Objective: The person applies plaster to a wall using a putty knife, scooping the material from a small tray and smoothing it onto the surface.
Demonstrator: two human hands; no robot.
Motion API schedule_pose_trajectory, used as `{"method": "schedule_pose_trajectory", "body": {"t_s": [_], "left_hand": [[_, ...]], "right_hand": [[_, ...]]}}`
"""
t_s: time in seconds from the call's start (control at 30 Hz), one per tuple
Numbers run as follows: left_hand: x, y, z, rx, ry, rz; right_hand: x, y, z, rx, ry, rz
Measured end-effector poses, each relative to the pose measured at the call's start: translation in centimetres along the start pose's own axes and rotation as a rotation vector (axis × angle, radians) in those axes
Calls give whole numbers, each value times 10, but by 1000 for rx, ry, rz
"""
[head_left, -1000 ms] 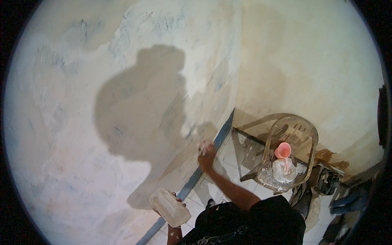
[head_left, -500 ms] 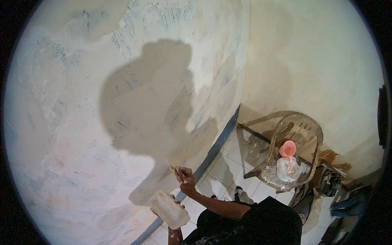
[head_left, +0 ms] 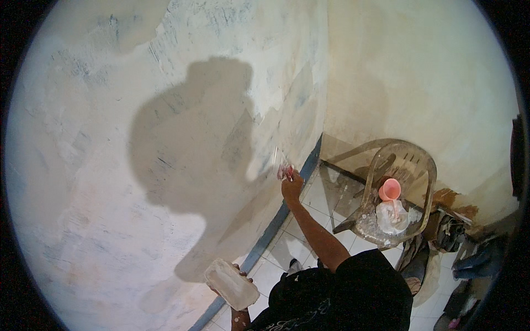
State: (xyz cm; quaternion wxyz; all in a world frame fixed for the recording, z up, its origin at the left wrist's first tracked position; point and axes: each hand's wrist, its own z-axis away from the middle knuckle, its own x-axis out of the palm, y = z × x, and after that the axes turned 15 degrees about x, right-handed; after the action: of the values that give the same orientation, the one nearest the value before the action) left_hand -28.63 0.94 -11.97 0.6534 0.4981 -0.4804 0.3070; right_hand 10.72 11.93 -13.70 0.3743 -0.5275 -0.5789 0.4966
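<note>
My left hand (head_left: 243, 272) is wrapped round the edge of a pale rectangular putty tray (head_left: 231, 284), its surface smeared with whitish paste. Only some of its fingers show past the tray's right side. Up and to the right, my right hand (head_left: 292, 186) closes on a putty knife (head_left: 285, 169) with a reddish handle. The knife's thin blade is seen nearly edge-on, up against the lower part of the left wall (head_left: 110, 182); whether it touches I cannot tell. Patchy whitish and beige filler with bluish streaks covers that wall.
A stained plastic armchair (head_left: 381, 231) stands by the corner, holding a pink mug (head_left: 390, 189) and a whitish plastic bag (head_left: 392, 217). A blue skirting strip (head_left: 259, 246) edges the tiled floor. Dark cloths (head_left: 448, 234) lie beyond the chair. My shadow falls on the wall.
My right hand has swung up and to the right with the putty knife, away from the tray toward the corner. The tray in my left hand has barely shifted.
</note>
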Motion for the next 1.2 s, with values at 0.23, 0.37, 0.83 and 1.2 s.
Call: {"method": "schedule_pose_trajectory", "body": {"t_s": [0.23,0.37,0.83,1.2], "left_hand": [[-9,11,7,50,84,7],[-42,7,-4,-102,-101,29],[2,-14,-15,-69,-66,1],[15,-16,10,-16,105,-22]], "right_hand": [[-4,-38,-61,258,-117,-350],[8,-67,-87,-75,97,-306],[-24,-24,50,-451,299,351],[11,-77,98,-263,-167,-141]]}}
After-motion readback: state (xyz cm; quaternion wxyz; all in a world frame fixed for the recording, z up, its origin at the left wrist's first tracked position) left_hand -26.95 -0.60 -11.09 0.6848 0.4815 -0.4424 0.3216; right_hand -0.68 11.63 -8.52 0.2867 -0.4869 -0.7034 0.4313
